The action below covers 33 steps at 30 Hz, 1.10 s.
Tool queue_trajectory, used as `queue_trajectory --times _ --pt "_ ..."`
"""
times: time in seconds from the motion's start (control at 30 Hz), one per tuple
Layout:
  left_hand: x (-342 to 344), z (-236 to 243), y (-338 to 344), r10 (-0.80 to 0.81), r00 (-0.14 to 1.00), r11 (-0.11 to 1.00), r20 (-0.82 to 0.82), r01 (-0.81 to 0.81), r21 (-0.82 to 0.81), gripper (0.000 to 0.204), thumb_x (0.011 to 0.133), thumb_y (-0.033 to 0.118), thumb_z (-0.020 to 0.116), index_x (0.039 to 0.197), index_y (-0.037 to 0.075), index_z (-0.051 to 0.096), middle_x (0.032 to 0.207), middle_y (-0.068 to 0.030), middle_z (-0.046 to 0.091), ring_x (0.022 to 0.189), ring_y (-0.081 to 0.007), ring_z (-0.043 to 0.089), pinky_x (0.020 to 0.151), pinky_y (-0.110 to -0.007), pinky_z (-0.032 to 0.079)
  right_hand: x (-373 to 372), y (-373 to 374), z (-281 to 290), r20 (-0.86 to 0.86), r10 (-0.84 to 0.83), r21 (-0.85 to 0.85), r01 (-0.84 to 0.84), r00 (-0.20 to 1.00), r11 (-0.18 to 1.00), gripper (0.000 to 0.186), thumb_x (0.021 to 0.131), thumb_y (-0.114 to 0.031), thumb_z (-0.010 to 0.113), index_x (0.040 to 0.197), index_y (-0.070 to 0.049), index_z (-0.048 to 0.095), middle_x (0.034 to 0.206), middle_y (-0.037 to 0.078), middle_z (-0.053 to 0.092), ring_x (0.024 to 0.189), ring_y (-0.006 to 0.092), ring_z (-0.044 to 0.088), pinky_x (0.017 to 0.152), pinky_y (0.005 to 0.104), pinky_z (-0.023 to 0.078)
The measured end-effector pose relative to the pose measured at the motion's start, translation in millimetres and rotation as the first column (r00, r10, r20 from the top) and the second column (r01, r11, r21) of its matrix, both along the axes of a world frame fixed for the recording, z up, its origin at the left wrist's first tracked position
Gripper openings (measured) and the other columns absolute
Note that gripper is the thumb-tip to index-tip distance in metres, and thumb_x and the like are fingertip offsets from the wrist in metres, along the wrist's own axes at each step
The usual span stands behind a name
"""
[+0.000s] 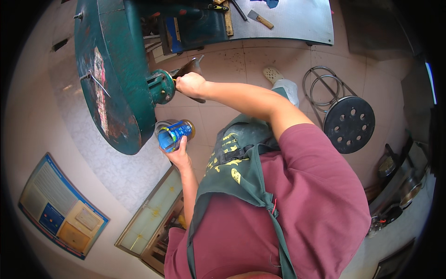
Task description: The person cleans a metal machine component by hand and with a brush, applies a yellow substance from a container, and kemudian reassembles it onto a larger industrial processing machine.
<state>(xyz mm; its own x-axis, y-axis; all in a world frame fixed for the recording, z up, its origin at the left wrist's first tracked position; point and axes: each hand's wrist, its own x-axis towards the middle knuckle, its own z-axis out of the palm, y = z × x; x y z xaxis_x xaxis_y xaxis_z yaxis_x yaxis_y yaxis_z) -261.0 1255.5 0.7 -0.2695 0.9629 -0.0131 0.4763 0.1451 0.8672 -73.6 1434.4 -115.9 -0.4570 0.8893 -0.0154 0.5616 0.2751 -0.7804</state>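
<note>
Blue-labelled can (173, 134) in left hand (178, 156)

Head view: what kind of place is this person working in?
Probably a small repair workshop. A big green machine stands on the tiled floor, a scraper lies on a metal-topped bench, and a black stool lies tipped over.

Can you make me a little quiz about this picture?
1. True or false: the left hand holds a blue-labelled can.
2. What does the right hand grip? A) a dark tool at the green machine B) the black stool C) the scraper
3. Fill in: the stool with round holes lies tipped over on the tiled ____.

Key: 1 true; 2 A; 3 floor.
</note>
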Motion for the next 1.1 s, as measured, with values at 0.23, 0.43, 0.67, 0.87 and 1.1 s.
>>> queue_trajectory --times 0.23,0.43,0.67,0.87,1.1 --pt "-1 5 -3 0.086 0.992 0.996 0.092 -0.087 0.009 0.078 0.075 -0.008 0.083 0.14 0.002 0.041 0.135 -0.0151 0.053 0.121 -0.0259 0.058 0.105 -0.043 0.051 45 -18 17 -0.063 0.026 -0.003 -0.026 0.998 1.0 0.018 0.082 -0.007 0.061 0.086 0.001 0.077 0.085 0.02 0.075 0.084 0.0347 0.075 0.075 0.044 0.059" --pt "-9 5 -11 0.119 0.986 0.993 0.113 -0.121 0.008 0.078 0.075 -0.009 0.082 0.141 0.002 0.042 0.135 -0.0142 0.054 0.122 -0.0256 0.058 0.106 -0.043 0.051 70 -20 35 -0.191 -0.054 -0.501 -0.05 0.98 0.864 0.019 0.077 -0.002 0.057 0.077 0.008 0.073 0.078 0.025 0.073 0.075 0.0369 0.074 0.072 0.0421 0.06" --pt "-13 -8 -5 0.104 0.982 0.993 0.154 -0.112 0.039 0.084 0.075 -0.01 0.082 0.146 0.003 0.04 0.139 -0.0131 0.052 0.124 -0.025 0.057 0.107 -0.042 0.05 45 2 20 -0.141 -0.084 -0.316 0.036 0.986 0.948 0.02 0.083 -0.006 0.06 0.09 0.005 0.075 0.087 0.025 0.074 0.08 0.0368 0.074 0.077 0.0418 0.06" --pt "-6 -5 -9 0.117 0.976 0.99 0.184 -0.129 0.053 0.076 0.078 -0.008 0.08 0.142 0.002 0.041 0.137 -0.014 0.053 0.123 -0.0256 0.056 0.107 -0.042 0.048 48 18 29 -0.016 0.015 -0.248 -0.018 1.0 0.968 0.021 0.091 -0.009 0.061 0.101 0.0 0.076 0.1 0.023 0.075 0.095 0.0371 0.073 0.085 0.043 0.059" --pt "3 -1 -11 0.157 0.957 0.983 0.242 -0.176 0.057 0.08 0.075 -0.008 0.083 0.142 0.004 0.042 0.138 -0.0129 0.052 0.124 -0.0244 0.056 0.107 -0.042 0.05 31 23 24 0.003 0.001 -0.223 0.0 1.0 0.975 0.021 0.088 -0.006 0.059 0.099 -0.002 0.076 0.099 0.021 0.074 0.094 0.037 0.074 0.083 0.0426 0.06"
